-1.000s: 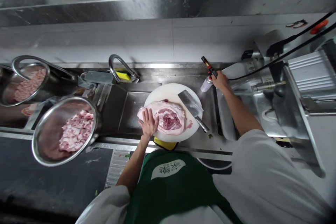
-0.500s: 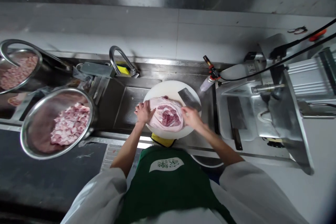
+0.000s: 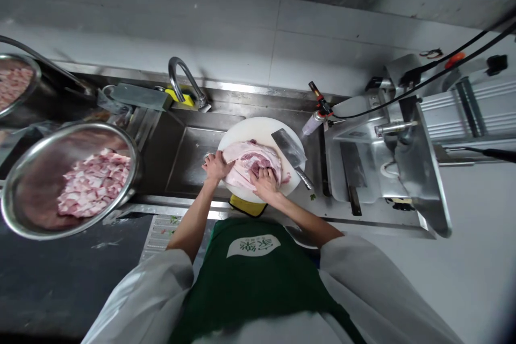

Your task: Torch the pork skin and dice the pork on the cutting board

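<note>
A large piece of pork (image 3: pixel 237 153), pale skin outside and red flesh showing in the middle, lies on a round white cutting board (image 3: pixel 236 131) over the sink. At its left edge, my left hand (image 3: pixel 215 166) rests with spread fingers, the thumb on the skin. My right hand (image 3: pixel 265 184) has its fingers curled into the red flesh at the front, gripping there; the fingertips are partly hidden. Flat on the board's right side lies a cleaver (image 3: pixel 288 146), its metal handle (image 3: pixel 304 178) jutting over the edge, touched by neither hand.
A steel bowl (image 3: pixel 30 172) of cut meat pieces stands to the left, with another meat-filled bowl (image 3: pixel 16 110) behind. A faucet (image 3: pixel 179 72) rises behind the sink. Right are a blowtorch (image 3: pixel 313 122), a second cleaver (image 3: pixel 353 169) and a slicing machine (image 3: pixel 431 166).
My right hand has moved left from the pork's right edge by the cleaver onto the red flesh, uncovering the cleaver's handle. My left hand stays at the pork's left side. The view has shifted slightly.
</note>
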{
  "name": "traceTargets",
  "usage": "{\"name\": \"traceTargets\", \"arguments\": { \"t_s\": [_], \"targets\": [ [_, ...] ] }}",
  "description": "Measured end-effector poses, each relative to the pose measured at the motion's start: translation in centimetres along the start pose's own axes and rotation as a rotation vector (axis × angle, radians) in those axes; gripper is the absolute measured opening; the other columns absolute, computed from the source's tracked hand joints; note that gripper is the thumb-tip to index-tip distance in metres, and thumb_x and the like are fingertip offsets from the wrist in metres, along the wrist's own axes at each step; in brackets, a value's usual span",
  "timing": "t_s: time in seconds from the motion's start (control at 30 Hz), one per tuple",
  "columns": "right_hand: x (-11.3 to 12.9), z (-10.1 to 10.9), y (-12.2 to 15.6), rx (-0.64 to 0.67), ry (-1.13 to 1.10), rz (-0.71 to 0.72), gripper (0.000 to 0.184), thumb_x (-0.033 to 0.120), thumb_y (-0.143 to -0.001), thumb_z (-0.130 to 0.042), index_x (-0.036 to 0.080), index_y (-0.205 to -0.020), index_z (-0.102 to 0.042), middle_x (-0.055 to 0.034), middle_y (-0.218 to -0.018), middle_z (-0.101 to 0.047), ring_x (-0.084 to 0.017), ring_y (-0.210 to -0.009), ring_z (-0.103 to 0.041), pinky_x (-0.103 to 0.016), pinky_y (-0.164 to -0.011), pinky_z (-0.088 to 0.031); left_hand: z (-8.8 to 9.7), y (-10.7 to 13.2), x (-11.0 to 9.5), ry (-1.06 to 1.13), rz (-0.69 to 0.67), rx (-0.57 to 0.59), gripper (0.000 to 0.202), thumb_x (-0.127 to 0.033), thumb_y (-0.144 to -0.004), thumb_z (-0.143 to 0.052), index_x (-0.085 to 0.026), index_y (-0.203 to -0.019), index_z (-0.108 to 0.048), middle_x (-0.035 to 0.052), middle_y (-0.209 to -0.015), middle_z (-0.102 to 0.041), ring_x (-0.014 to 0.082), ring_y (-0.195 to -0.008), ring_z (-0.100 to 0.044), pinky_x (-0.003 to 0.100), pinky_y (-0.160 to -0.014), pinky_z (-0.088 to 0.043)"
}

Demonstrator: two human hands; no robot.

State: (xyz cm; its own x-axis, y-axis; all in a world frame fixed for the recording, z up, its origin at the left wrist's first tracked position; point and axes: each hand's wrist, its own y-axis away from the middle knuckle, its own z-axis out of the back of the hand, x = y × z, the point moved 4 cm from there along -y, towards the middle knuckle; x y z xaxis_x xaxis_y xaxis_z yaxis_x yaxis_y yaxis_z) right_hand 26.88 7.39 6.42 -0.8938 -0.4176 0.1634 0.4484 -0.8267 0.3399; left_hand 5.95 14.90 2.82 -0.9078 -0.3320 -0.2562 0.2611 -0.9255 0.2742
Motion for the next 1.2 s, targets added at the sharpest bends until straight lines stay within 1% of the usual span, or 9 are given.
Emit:
{"name": "traceTargets", "arguments": {
  "t_s": [0.1, 0.23, 0.47, 0.57, 0.67, 0.83, 0.9, 1.1, 1.2],
  "targets": [
    [-0.3, 0.6, -2.3, 0.081, -0.012, -0.004, 0.111, 0.036, -0.075, -0.088, 0.017, -0.165, -0.027, -0.0286, -0.150, -0.054, -0.043, -0.137, -0.049, -0.061, -0.118, -0.025, 0.5, -1.1, 0.4, 0.006, 0.018, 0.065, 0.080, -0.073, -0.082, -0.065, -0.020, -0.141, -0.055, 0.0270, -0.139, -0.056, 0.0486, -0.130, -0.052, 0.070, -0.107, -0.035],
    [-1.5, 1.5, -4.3, 0.075, -0.257, -0.064, 0.095, 0.027, -0.076, -0.083, 0.021, -0.160, -0.038, -0.0225, -0.141, -0.063, -0.040, -0.132, -0.057, -0.058, -0.115, -0.035, 1.1, -0.9, 0.2, 0.057, 0.056, 0.113, 0.079, -0.069, -0.083, -0.069, -0.016, -0.139, -0.055, 0.0265, -0.129, -0.064, 0.0455, -0.124, -0.058, 0.072, -0.110, -0.028],
    [-2.9, -0.9, -4.1, 0.072, -1.119, -0.176, 0.064, 0.032, -0.077, -0.072, 0.025, -0.140, -0.062, -0.0100, -0.151, -0.060, -0.030, -0.136, -0.058, -0.043, -0.114, -0.047, -0.6, 7.4, 2.2, 0.664, 0.137, -0.256, 0.073, -0.049, -0.082, -0.074, -0.018, -0.144, -0.052, 0.0243, -0.152, -0.046, 0.0425, -0.141, -0.046, 0.060, -0.113, -0.040],
    [-1.0, -1.4, -3.6, 0.073, -1.473, -0.276, 0.053, 0.035, -0.074, -0.069, 0.026, -0.127, -0.069, -0.0070, -0.143, -0.066, -0.030, -0.134, -0.060, -0.044, -0.113, -0.048, -4.0, 10.9, 3.0, 1.109, 0.168, -0.062, 0.040, -0.048, -0.089, -0.061, -0.016, -0.112, -0.066, 0.0216, -0.114, -0.069, 0.0367, -0.112, -0.067, 0.057, -0.102, -0.051],
    [1.8, 1.5, -3.8, 0.006, -1.708, -0.272, 0.036, 0.039, -0.075, -0.068, 0.025, -0.107, -0.074, -0.0052, -0.124, -0.076, -0.029, -0.126, -0.064, -0.041, -0.111, -0.050, -5.8, 13.4, 2.5, 1.283, 0.126, 0.193, 0.043, -0.057, -0.093, -0.053, -0.017, -0.091, -0.069, 0.0200, -0.086, -0.072, 0.0354, -0.081, -0.073, 0.056, -0.079, -0.059],
    [4.9, 9.2, -6.1, -0.099, -1.977, -0.177, 0.050, 0.064, -0.083, -0.054, 0.024, -0.105, -0.073, -0.0034, -0.104, -0.078, -0.027, -0.114, -0.068, -0.037, -0.100, -0.056, -5.3, 14.3, -0.9, 1.658, 0.125, 0.741, 0.065, -0.075, -0.094, -0.042, -0.016, -0.101, -0.069, 0.0246, -0.096, -0.074, 0.0413, -0.096, -0.075, 0.063, -0.083, -0.058],
    [5.6, 11.4, -6.6, -0.139, -2.009, -0.182, 0.060, 0.073, -0.085, -0.045, 0.026, -0.111, -0.072, -0.0035, -0.099, -0.077, -0.028, -0.111, -0.068, -0.038, -0.095, -0.058, -4.2, 13.7, -2.6, 1.694, 0.128, 0.835, 0.076, -0.077, -0.098, -0.024, -0.016, -0.104, -0.069, 0.0254, -0.102, -0.074, 0.0413, -0.105, -0.073, 0.064, -0.084, -0.057],
    [6.6, 14.6, -5.9, -0.262, -1.819, 0.012, 0.085, 0.085, -0.084, -0.029, 0.027, -0.134, -0.065, -0.0058, -0.098, -0.075, -0.031, -0.114, -0.067, -0.044, -0.099, -0.055, 2.3, 7.6, -3.7, 1.799, 0.027, 0.119, 0.070, -0.059, -0.104, -0.015, -0.014, -0.130, -0.063, 0.0197, -0.131, -0.069, 0.0350, -0.133, -0.061, 0.058, -0.102, -0.056],
    [4.1, 14.5, -5.2, -0.282, -1.728, 0.036, 0.095, 0.087, -0.084, -0.020, 0.024, -0.141, -0.062, -0.0085, -0.106, -0.076, -0.032, -0.117, -0.066, -0.046, -0.101, -0.053, 5.0, 4.7, -2.5, 1.691, -0.049, -0.020, 0.059, -0.058, -0.101, -0.035, -0.014, -0.129, -0.064, 0.0172, -0.125, -0.071, 0.0342, -0.132, -0.061, 0.054, -0.108, -0.054]
  ]
}}
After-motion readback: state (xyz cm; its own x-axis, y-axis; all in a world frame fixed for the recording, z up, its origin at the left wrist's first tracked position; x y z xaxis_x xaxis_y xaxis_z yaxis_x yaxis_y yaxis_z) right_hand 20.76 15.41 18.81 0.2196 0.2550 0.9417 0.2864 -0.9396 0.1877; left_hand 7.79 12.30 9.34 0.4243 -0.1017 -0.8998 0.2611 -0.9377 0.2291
